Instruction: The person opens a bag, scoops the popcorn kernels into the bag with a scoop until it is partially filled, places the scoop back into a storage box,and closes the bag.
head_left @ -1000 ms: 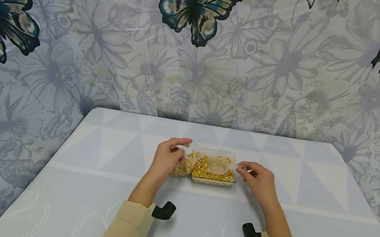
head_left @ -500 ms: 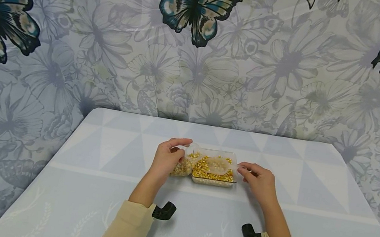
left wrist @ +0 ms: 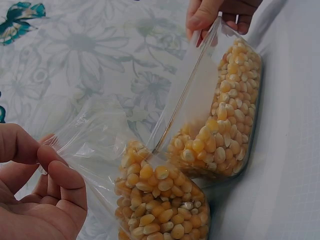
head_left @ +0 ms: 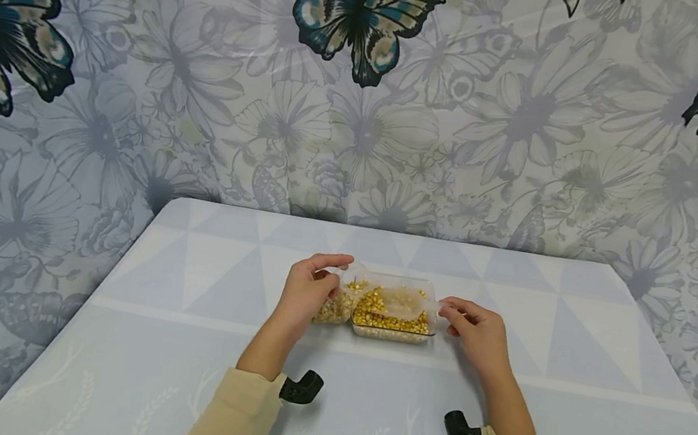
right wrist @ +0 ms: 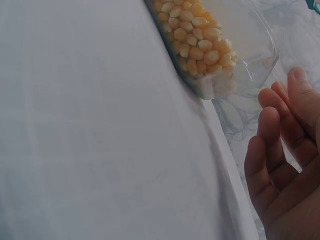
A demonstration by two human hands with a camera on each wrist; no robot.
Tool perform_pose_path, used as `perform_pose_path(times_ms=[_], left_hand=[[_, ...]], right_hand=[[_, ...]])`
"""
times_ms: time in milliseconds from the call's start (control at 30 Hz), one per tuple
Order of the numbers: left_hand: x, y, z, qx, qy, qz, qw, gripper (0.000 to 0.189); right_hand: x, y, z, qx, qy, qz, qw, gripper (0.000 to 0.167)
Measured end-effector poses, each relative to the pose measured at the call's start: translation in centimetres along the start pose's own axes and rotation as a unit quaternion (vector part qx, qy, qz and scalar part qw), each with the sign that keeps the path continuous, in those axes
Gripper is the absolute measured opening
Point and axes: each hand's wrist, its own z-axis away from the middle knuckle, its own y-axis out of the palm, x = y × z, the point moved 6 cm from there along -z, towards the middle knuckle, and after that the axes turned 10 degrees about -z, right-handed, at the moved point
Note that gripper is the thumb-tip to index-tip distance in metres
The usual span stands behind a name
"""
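Two clear containers of dried corn kernels stand side by side on the table. On the left is a clear plastic bag [left wrist: 160,205], bulging with kernels. My left hand [left wrist: 47,185] pinches its gathered top between thumb and curled fingers. Right beside the bag sits a clear box-shaped container [head_left: 389,334] with kernels heaped inside and a whitish translucent patch over part of them. My right hand [head_left: 475,331] is at the container's right side, thumb and forefinger close together at its upper corner; I cannot tell whether they pinch its rim or a thin film.
The table [head_left: 354,434] has a pale cover with triangles and leaf patterns. Behind it hangs a floral cloth [head_left: 511,160] with teal butterflies. A black wrist mount [head_left: 302,387] pokes out from the left sleeve, another [head_left: 463,430] from the right.
My right hand has shifted slightly to the right. The whitish patch over the kernels in the container has moved a little up and right. The left hand and bag stay in place.
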Motion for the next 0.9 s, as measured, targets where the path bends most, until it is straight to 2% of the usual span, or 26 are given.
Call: perform_pose_path(times_ms=[533,900], left_hand=[[0.02,0.0,0.09,0.001,0.002,-0.004,1.0,0.04],[0.17,-0.01,0.0,0.001,0.001,0.0,1.0,0.041]], right_hand=[[-0.12,-0.65,-0.06,-0.005,0.018,-0.046,0.9988,0.036],[0.28,-1.03,0.09,-0.019,0.012,-0.057,0.9981,0.037]])
